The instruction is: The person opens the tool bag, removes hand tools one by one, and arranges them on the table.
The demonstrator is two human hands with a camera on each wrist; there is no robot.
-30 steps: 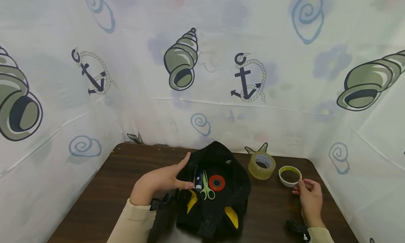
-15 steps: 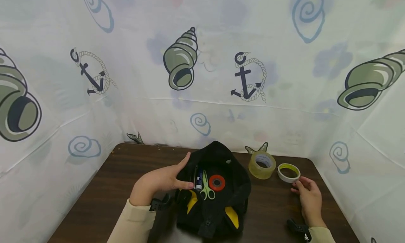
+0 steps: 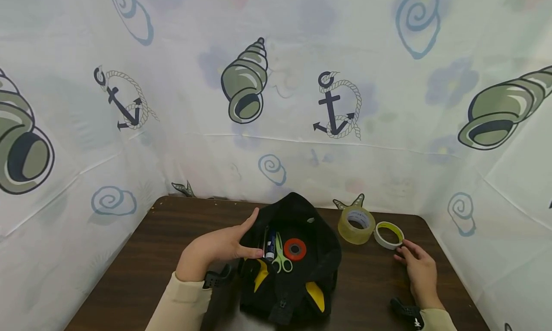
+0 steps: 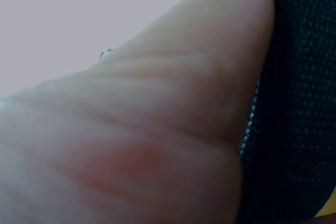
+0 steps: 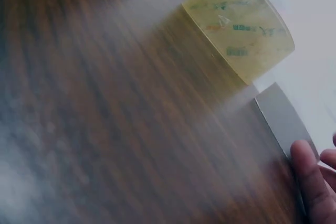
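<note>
In front of a pale curtain (image 3: 293, 106) printed with shells and anchors, a dark wooden table (image 3: 181, 225) bears, towards its right side, a white tape roll (image 3: 384, 243) lying flat, its edge touched by the fingertips of the right hand (image 3: 421, 271) (whether they pinch it, I cannot tell). Just beside it is a larger clear tape roll (image 3: 351, 234), which a careless sideways push could knock. Farther left, the left hand (image 3: 217, 247) rests, thumb and forefinger extended, against a black bag (image 3: 302, 285), whose mouth might sag if that support eased.
</note>
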